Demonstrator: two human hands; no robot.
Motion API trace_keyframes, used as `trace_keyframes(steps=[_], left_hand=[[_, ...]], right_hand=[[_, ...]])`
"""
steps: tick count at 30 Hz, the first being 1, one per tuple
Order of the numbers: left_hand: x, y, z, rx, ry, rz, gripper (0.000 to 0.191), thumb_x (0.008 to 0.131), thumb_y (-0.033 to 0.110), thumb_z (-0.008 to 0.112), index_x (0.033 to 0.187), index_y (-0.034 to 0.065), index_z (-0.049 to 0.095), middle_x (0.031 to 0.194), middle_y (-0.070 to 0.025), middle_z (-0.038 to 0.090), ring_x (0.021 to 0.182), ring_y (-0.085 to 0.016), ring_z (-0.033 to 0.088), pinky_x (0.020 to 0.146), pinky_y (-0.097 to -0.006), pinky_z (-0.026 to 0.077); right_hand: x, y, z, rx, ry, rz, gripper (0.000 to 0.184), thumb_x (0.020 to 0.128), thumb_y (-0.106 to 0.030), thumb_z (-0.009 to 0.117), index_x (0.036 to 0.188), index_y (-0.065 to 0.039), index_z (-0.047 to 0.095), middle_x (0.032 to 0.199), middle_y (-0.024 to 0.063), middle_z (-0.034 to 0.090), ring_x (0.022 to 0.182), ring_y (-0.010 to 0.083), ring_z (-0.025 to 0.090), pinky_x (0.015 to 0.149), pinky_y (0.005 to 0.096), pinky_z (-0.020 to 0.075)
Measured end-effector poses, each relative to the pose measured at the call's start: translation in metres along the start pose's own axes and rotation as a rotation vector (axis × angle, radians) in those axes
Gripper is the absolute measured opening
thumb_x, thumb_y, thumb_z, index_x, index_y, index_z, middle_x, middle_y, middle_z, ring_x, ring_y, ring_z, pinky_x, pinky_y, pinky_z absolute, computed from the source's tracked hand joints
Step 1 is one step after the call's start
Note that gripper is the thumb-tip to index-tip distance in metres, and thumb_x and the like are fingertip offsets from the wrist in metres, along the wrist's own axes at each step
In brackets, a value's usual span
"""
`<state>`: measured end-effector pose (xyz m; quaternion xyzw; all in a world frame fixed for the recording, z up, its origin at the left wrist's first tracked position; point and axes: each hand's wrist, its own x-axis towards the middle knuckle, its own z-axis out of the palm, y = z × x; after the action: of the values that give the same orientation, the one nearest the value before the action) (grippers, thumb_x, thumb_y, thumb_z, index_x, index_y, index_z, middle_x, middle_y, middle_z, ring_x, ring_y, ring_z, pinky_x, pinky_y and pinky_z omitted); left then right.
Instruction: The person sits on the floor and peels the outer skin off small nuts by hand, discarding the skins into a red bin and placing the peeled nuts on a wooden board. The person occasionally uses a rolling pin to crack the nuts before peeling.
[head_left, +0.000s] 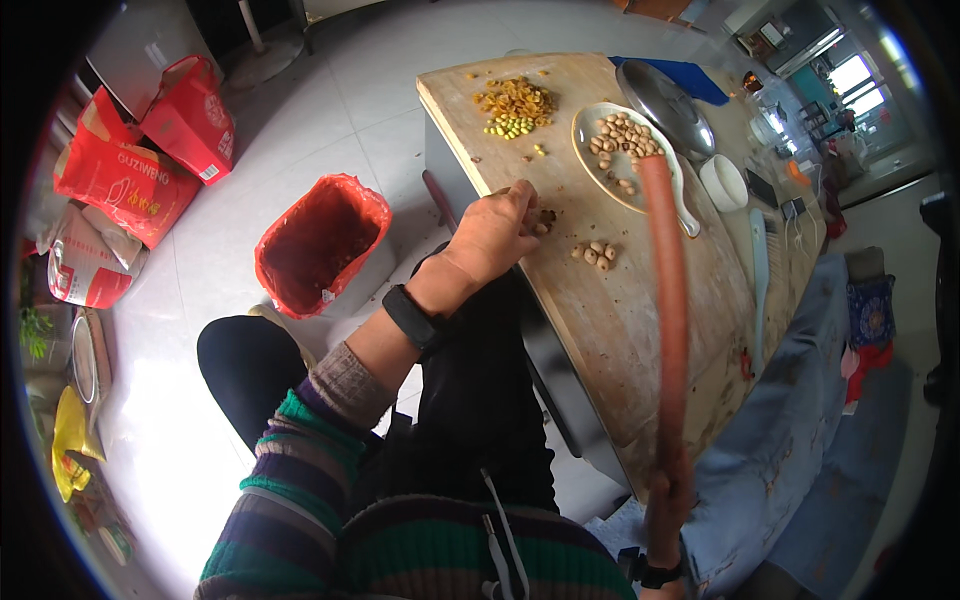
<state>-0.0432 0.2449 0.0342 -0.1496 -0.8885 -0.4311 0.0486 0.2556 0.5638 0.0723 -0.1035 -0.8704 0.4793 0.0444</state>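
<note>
My left hand (499, 225) rests at the near left edge of the wooden board (600, 315), its fingers closed by some dark shell bits and a small round nut or seed (541, 227); its grip is partly hidden. My right hand (670, 484), low at the right, is shut on a long reddish wooden stick (666, 300), raised over the board and slightly blurred. Several brown round nuts or seeds (598, 256) lie between hand and stick. An oval white plate (589, 165) holds more of them. Beyond it sit green seeds (510, 127) and a heap of yellow-brown husks (517, 97).
A bin lined with a red bag (322, 296) stands on the floor left of the board. Right of the plate are a metal lid (667, 105), a white bowl (723, 184), a phone (761, 187) and a long-handled brush (760, 285). Red bags (135, 180) stand at far left.
</note>
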Motion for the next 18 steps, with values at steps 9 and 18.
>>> trace_keyframes(steps=[9, 18], left_hand=[[0.018, 0.007, 0.014, 0.309, -0.106, 0.113, 0.03, 0.078, 0.018, 0.064, 0.107, 0.0092, 0.063, 0.096, -0.0121, 0.059, 0.088, -0.03, 0.062, 0.078, -0.0379, 0.051], [0.037, 0.009, 0.032, 0.502, -0.116, 0.211, 0.011, 0.079, 0.018, 0.061, 0.084, 0.0089, 0.064, 0.091, -0.0116, 0.06, 0.082, -0.029, 0.064, 0.074, -0.0371, 0.053]], right_hand=[[0.061, 0.024, -0.044, -0.305, 0.349, -0.08, 0.048, 0.093, -0.013, 0.057, 0.137, -0.001, 0.044, 0.136, 0.0126, 0.051, 0.118, 0.0189, 0.054, 0.094, 0.0303, 0.0434], [0.11, 0.04, -0.043, -0.572, 0.299, -0.093, 0.049, 0.088, -0.01, 0.059, 0.135, -0.018, 0.05, 0.11, 0.0119, 0.062, 0.097, 0.027, 0.062, 0.081, 0.0339, 0.048]])
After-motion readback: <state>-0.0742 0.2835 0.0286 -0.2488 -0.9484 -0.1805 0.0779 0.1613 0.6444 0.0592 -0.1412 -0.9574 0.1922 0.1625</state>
